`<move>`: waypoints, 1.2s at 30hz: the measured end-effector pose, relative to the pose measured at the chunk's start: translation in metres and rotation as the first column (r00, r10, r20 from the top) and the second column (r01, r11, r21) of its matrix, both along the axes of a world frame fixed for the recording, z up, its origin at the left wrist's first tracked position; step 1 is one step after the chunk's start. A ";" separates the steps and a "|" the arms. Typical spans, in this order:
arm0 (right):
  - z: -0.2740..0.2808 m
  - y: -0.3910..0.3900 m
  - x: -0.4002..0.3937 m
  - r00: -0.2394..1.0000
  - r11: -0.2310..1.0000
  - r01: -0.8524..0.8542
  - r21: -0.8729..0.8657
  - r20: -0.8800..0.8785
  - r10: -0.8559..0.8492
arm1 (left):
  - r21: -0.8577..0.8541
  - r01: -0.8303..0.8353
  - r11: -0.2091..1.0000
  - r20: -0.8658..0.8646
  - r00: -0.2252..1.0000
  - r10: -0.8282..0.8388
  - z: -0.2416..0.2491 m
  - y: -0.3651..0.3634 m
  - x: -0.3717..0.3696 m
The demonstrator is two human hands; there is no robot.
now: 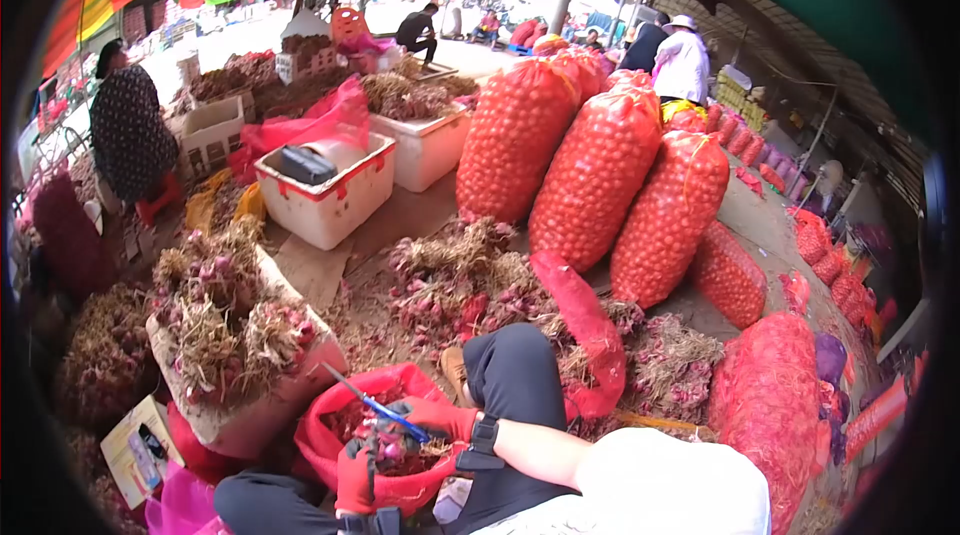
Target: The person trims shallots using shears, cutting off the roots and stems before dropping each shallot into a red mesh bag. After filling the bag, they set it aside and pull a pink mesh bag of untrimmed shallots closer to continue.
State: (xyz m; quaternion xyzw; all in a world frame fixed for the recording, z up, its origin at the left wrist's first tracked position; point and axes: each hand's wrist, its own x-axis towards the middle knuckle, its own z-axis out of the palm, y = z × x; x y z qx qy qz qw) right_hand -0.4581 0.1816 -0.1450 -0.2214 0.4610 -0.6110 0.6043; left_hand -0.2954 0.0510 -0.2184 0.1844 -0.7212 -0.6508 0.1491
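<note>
My right hand (440,419), in a red and grey glove, grips blue-handled scissors (400,421), whose thin grey end points up and left. My left hand (356,475), gloved the same way, is curled at the lower left beside the scissors. Its fingers are closed at a small bunch of pinkish shallots (390,452), partly covered by the gloves. Both hands are above an open red mesh sack (318,427) between my legs, with loose shallots and dry bits inside.
At left, a white foam box (305,360) is heaped with dry-stemmed shallots (215,320). More bunches (470,275) lie on the ground ahead. Tall filled red net sacks (600,175) stand beyond; another sack (765,400) is at right. A seated person (130,125) is at far left.
</note>
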 end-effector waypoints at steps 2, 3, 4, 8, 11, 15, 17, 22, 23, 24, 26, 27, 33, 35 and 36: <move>-0.042 -0.002 -0.009 0.969 0.995 0.028 0.100 -0.245 -0.002 | 0.255 -0.196 0.947 0.165 0.974 0.157 0.023 0.007 0.000; -0.032 -0.002 -0.010 0.948 0.988 0.107 0.109 -0.310 -0.068 | 0.181 -0.314 0.932 0.127 0.947 0.295 0.009 0.006 0.000; -0.028 -0.003 -0.015 0.834 0.967 0.252 -0.036 -0.498 -0.236 | 0.075 -0.346 0.935 0.051 0.938 0.343 -0.027 -0.004 -0.001; 0.008 0.002 -0.031 0.805 0.910 0.411 -0.048 -0.450 -0.387 | -0.572 -0.204 0.795 0.109 0.941 0.320 0.033 0.004 -0.007; -0.017 0.003 -0.039 0.930 0.914 0.355 -0.197 -0.026 -0.367 | -0.427 -0.182 0.886 0.108 0.962 0.249 0.020 0.011 -0.008; -0.002 0.003 -0.022 0.974 0.961 0.210 -0.177 -0.045 -0.221 | 0.574 -0.152 0.804 0.072 0.988 0.135 0.068 0.017 -0.016; 0.004 0.000 -0.014 0.989 0.981 0.118 -0.155 -0.069 -0.130 | 0.472 -0.135 0.871 -0.090 0.976 0.200 0.055 0.019 -0.022; 0.011 -0.008 0.000 0.990 0.995 0.095 -0.034 -0.100 -0.098 | 0.339 -0.205 0.918 -0.199 0.938 0.283 0.045 0.021 -0.016; 0.010 -0.010 -0.001 0.992 0.994 0.106 -0.021 -0.064 -0.107 | 0.346 -0.171 0.922 -0.193 0.949 0.248 0.050 0.020 -0.016; 0.015 -0.010 -0.003 0.990 0.996 0.059 -0.061 -0.124 -0.066 | 0.355 -0.136 0.925 -0.187 0.959 0.213 0.053 0.018 -0.017; 0.015 -0.008 -0.002 0.978 0.995 0.098 -0.035 -0.184 -0.102 | 0.292 -0.111 0.950 -0.164 0.973 0.164 0.049 0.017 -0.017; 0.013 -0.007 -0.001 0.969 0.993 0.119 -0.022 -0.215 -0.121 | 0.217 -0.117 0.969 -0.146 0.978 0.150 0.044 0.017 -0.015; -0.008 -0.003 -0.007 0.979 0.979 0.195 -0.059 0.076 -0.191 | 0.160 -0.103 0.982 -0.180 0.975 0.131 0.043 0.023 -0.019; -0.006 0.002 -0.007 0.966 0.971 0.233 0.052 0.101 -0.237 | 0.273 -0.094 0.957 -0.217 0.964 0.156 0.044 0.024 -0.022; -0.004 0.003 -0.007 0.959 0.963 0.249 0.108 0.111 -0.260 | 0.314 -0.107 0.943 -0.233 0.954 0.186 0.044 0.025 -0.023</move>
